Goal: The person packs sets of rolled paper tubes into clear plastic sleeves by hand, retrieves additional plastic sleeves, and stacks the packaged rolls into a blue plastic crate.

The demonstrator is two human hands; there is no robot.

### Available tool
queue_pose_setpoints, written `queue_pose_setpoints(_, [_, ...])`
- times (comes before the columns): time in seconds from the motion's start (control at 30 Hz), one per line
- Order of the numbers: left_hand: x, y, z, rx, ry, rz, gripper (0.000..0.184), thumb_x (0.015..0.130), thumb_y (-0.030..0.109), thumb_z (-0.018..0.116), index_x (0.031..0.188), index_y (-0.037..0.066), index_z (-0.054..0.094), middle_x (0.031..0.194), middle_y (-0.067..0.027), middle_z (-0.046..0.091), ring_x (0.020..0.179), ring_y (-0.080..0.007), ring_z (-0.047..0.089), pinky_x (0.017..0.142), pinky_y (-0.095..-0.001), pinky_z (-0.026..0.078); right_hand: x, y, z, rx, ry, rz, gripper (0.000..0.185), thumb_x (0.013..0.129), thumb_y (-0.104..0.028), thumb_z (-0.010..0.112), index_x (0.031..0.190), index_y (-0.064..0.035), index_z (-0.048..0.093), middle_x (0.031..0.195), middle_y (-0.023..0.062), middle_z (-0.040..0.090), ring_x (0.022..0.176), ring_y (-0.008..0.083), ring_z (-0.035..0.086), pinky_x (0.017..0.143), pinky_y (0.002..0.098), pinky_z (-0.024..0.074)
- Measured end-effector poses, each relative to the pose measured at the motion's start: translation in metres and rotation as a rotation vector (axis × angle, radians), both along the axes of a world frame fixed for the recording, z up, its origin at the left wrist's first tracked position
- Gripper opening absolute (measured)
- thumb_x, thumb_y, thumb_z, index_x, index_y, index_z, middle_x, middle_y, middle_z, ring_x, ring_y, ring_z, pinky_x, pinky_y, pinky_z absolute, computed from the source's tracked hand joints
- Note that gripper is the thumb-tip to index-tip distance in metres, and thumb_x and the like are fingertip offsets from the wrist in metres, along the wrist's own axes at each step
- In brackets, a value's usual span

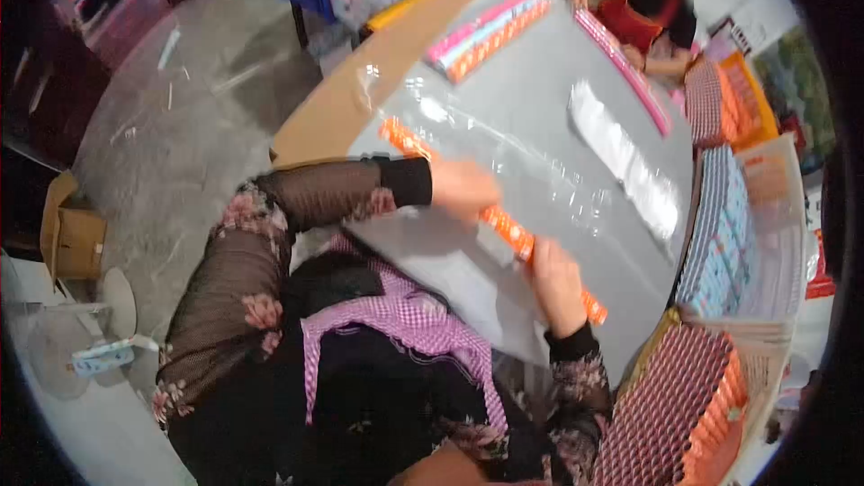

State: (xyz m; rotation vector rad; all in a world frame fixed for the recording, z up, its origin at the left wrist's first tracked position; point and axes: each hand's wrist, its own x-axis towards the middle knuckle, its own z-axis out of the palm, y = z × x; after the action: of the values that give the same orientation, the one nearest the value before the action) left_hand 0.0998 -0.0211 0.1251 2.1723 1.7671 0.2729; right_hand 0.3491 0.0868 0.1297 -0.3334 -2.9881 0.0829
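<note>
A thin orange patterned roll, which looks like wrapping paper (510, 232), lies slantwise across the grey table (504, 117) in front of me. My left hand (463, 189) is on its upper-left part, slightly blurred, with the fingers closed over it. Farther down the same roll, my right hand (558, 283) is wrapped round it near the lower-right end. Clear plastic film (549, 184) spreads over the table just beyond the roll and catches the light. Under the roll, near my body, is a pale sheet (450, 270).
Pink, light-blue and orange rolls (490, 31) lie together at the far side. A shiny clear wrapper (625, 166) lies to the right. Across the table, a co-worker (648, 4) handles a pink roll (621, 72). Stacked rolls (666, 396) line the right edge.
</note>
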Motion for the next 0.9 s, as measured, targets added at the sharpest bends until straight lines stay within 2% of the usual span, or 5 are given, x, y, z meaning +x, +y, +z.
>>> queue_pose_setpoints(0.1, [-0.011,-0.009,0.005,0.079,-0.049,-0.08,0.026,0.075,0.028,0.067,0.082,0.003,0.061,0.075,-0.0171,0.064,0.075,-0.0369,0.065,0.066,-0.0482,0.05,-0.009,0.008,0.007,-0.228,0.005,0.056,0.028,0.086,-0.019,0.067,0.106,-0.0043,0.054,0.08,0.0205,0.059,0.074,0.0382,0.062,0.063,0.0454,0.0491])
queue_pose_setpoints(0.37, [-0.034,-0.056,-0.022,0.427,0.327,-0.055,0.03,0.079,0.034,0.067,0.09,0.009,0.056,0.081,-0.0047,0.058,0.08,-0.0217,0.06,0.07,-0.0345,0.045,-0.018,0.045,0.003,-1.031,-0.506,-0.131,0.033,0.09,-0.03,0.067,0.105,-0.0018,0.061,0.076,-0.0003,0.059,0.069,0.011,0.052,0.064,0.0302,0.0463])
queue_pose_setpoints(0.47, [-0.037,-0.069,-0.049,0.49,0.348,-0.022,0.03,0.08,0.032,0.066,0.094,0.007,0.055,0.083,-0.0048,0.057,0.081,-0.0208,0.059,0.071,-0.0334,0.044,-0.012,0.054,-0.029,-0.946,-0.408,0.007,0.037,0.09,-0.036,0.065,0.107,-0.0033,0.061,0.079,0.0127,0.062,0.07,0.0226,0.059,0.067,0.037,0.0477])
queue_pose_setpoints(0.67, [-0.034,-0.068,-0.066,0.376,0.216,0.028,0.031,0.085,0.032,0.063,0.096,0.005,0.053,0.084,-0.0075,0.055,0.079,-0.0235,0.058,0.071,-0.0348,0.044,-0.016,0.045,-0.05,-0.401,-0.04,0.128,0.038,0.086,-0.027,0.067,0.117,-0.0064,0.057,0.096,0.0169,0.058,0.091,0.0364,0.057,0.076,0.0433,0.0479])
queue_pose_setpoints(0.9, [-0.026,-0.051,-0.069,0.405,0.178,0.065,0.033,0.083,0.034,0.065,0.096,0.006,0.054,0.09,-0.0079,0.055,0.087,-0.0229,0.057,0.074,-0.0348,0.044,-0.015,0.029,-0.062,-0.169,0.146,0.072,0.045,0.081,-0.016,0.07,0.123,-0.0071,0.056,0.098,0.0148,0.057,0.09,0.0335,0.057,0.077,0.0433,0.0481])
